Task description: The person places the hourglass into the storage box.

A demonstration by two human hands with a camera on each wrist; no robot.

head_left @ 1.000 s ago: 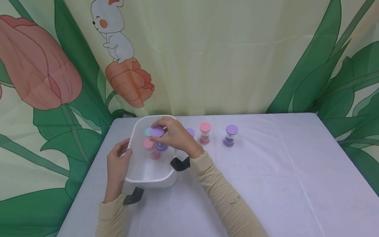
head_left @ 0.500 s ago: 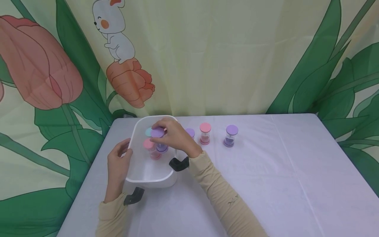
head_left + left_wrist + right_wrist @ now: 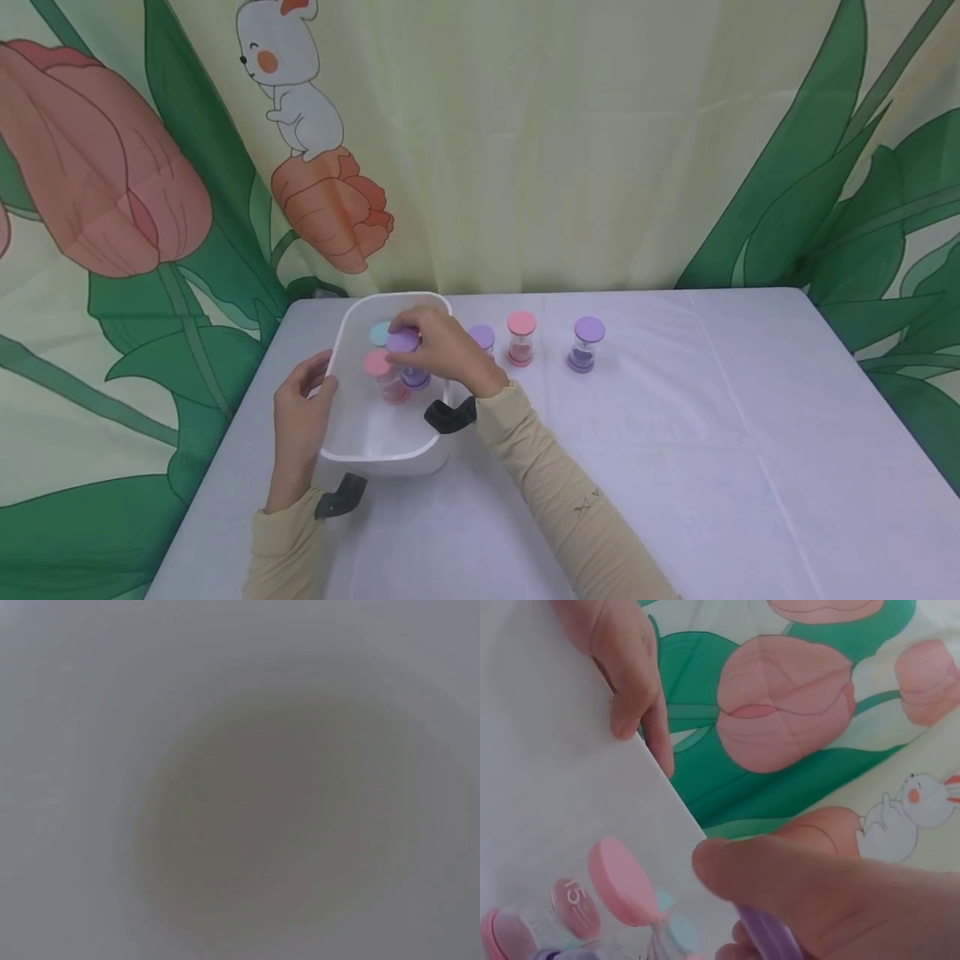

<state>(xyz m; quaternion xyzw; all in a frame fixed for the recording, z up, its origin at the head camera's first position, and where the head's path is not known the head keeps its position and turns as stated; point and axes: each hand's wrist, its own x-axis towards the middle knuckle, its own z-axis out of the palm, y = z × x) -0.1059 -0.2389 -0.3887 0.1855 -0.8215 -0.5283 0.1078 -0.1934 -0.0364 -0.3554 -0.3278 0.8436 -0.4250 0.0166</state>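
A white plastic bin (image 3: 367, 433) stands at the left of the table. My left hand (image 3: 300, 417) holds its left rim, thumb inside and fingers outside, as the right wrist view also shows. Inside the bin, my right hand (image 3: 442, 346) pinches a purple-capped sand timer (image 3: 403, 340) by its top. Beside that timer stand a pink sand timer (image 3: 378, 364), marked 15 in the right wrist view, and a light-blue-capped one (image 3: 380, 333), mostly hidden. The left wrist view is only a grey blur.
On the table right of the bin stand a purple-capped timer (image 3: 482, 336) partly behind my right hand, a pink timer (image 3: 521, 337) and another purple timer (image 3: 588, 343). A printed curtain (image 3: 562, 167) hangs behind the table (image 3: 675, 467).
My right hand has lowered the purple sand timer slightly and shifted a little right, so more of the light-blue cap shows. My left hand stays on the bin's rim.
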